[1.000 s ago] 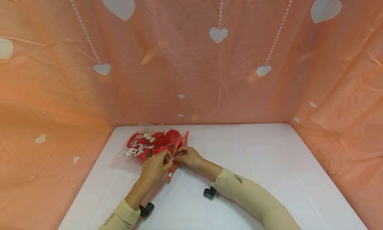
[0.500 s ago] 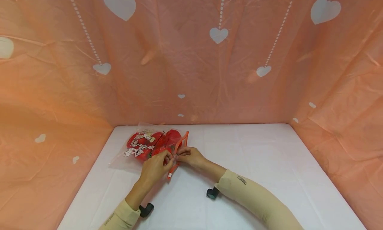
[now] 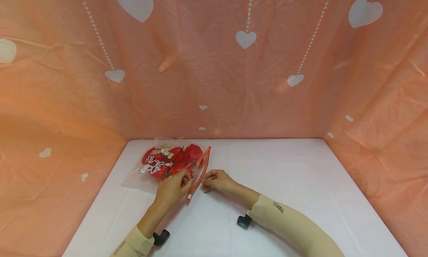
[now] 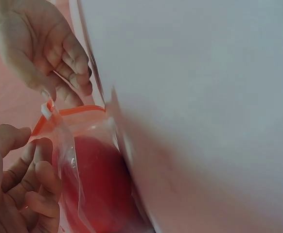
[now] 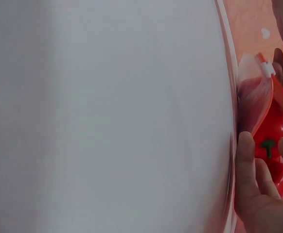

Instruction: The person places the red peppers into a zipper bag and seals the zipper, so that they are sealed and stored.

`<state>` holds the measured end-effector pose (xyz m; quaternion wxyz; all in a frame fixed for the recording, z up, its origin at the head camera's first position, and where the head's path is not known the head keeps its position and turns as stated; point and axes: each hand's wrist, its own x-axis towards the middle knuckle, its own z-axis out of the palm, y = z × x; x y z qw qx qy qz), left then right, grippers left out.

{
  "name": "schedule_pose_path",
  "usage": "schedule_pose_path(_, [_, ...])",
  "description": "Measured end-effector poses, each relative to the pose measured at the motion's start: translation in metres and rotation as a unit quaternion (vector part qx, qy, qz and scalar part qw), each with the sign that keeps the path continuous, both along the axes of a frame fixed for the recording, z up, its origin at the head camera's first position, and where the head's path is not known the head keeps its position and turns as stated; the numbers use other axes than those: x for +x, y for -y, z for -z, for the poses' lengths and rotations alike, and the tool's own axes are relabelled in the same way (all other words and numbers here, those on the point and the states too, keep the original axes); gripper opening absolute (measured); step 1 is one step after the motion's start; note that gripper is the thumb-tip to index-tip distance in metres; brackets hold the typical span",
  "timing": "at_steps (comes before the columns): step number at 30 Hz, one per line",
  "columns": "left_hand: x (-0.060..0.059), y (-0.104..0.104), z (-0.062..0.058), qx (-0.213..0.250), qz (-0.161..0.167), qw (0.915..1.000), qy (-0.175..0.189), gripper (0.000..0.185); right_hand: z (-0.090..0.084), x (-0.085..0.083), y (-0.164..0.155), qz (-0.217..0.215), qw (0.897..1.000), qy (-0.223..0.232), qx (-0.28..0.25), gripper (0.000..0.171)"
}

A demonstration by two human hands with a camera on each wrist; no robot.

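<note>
A clear zip bag [image 3: 167, 162] of red items lies at the table's [image 3: 301, 182] ten o'clock. Its orange zip strip [image 3: 199, 171] is pinched by the left hand [image 3: 172, 188]; the right hand [image 3: 217, 181], at three o'clock of it, is held loosely curled, gripping nothing.

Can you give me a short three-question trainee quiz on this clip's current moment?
1. True or false: the clear zip bag with the orange zipper strip lies on the white table.
2. Which hand grips the bag's edge beside the zipper? A) left hand B) right hand
3. Fill in: the things inside the bag are mostly ____ in colour.

Key: 1 true; 2 A; 3 red. The right hand sits just beside the strip, apart from it in the head view.
</note>
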<state>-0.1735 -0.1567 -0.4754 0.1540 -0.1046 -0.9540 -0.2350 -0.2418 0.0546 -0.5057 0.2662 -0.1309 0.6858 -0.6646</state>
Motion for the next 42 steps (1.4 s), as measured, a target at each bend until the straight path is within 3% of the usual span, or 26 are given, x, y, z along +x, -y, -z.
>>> schedule_pose_path(10, [0.018, 0.011, 0.003, -0.017, -0.002, 0.9999, -0.001, 0.018, -0.003, 0.020, 0.002, -0.048, 0.999, 0.002, 0.022, 0.017])
schedule_pose_path(25, [0.044, 0.023, 0.003, 0.013, 0.001, 0.9966, 0.081, 0.013, 0.001, 0.042, 0.016, -0.060, 0.998, 0.003, -0.002, 0.022])
schedule_pose_path(42, [0.060, 0.024, 0.005, 0.076, -0.019, 0.9821, 0.171, 0.006, 0.004, 0.048, 0.029, -0.038, 0.998, 0.016, -0.040, 0.023])
